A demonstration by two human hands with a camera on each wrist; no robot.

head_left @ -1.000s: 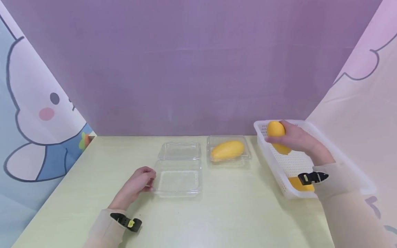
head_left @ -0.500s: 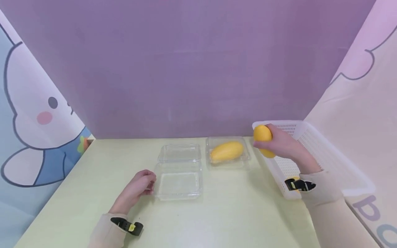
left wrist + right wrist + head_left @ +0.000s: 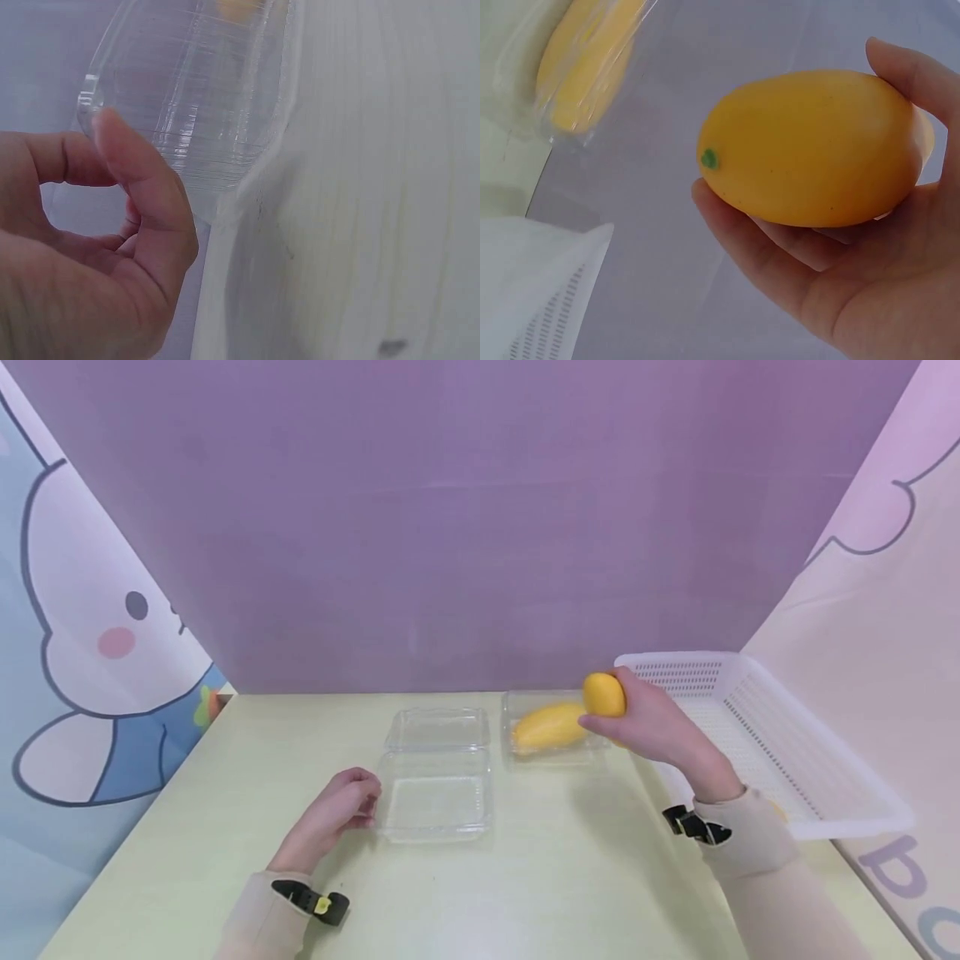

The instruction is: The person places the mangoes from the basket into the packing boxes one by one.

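My right hand (image 3: 660,731) grips a yellow mango (image 3: 810,146) with a small green stem spot, thumb on one side and fingers curled round the other. In the head view it hangs raised beside a clear plastic box (image 3: 517,700) in which another yellow mango (image 3: 547,727) lies. My left hand (image 3: 333,812) pinches the left edge of an open clear plastic clamshell box (image 3: 435,800), thumb and forefinger at its rim in the left wrist view. The clamshell's lid (image 3: 437,728) lies folded back, away from me.
A white perforated plastic basket (image 3: 817,718) stands at the right of the pale table (image 3: 517,893); a bit of yellow shows in it behind my right sleeve (image 3: 757,835). A purple backdrop (image 3: 480,527) rises at the table's far edge.
My right hand has moved left with the mango, from over the basket to beside the filled box. The left hand has stayed at the clamshell's edge.
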